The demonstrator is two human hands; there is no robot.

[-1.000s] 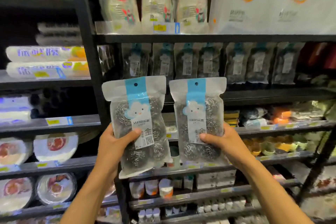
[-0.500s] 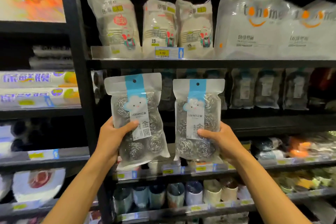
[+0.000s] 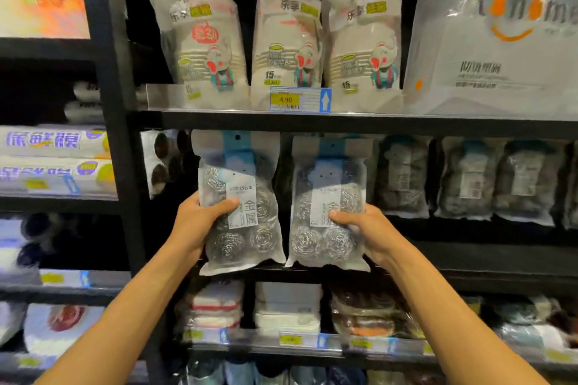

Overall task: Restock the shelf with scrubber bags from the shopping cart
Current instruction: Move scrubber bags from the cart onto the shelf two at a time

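Raising scrubber bags (image 3: 247, 247) | tops now under upper shelf (image 3: 406, 126) (grip unchanged)

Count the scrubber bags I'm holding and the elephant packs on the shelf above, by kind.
Scrubber bags: 2, one in the left hand, one in the right hand.
Elephant packs: 3.
Total: 5.

Black metal upper shelf board (image 3: 375, 126) before me: three white printed pouches (image 3: 287, 47) upright, large white handled bag (image 3: 500, 50) just right of them, yellow price tag (image 3: 286, 99) on its front lip. Black board below (image 3: 484, 259): clear bags of grey steel scrubbers (image 3: 463, 178) standing in a row.
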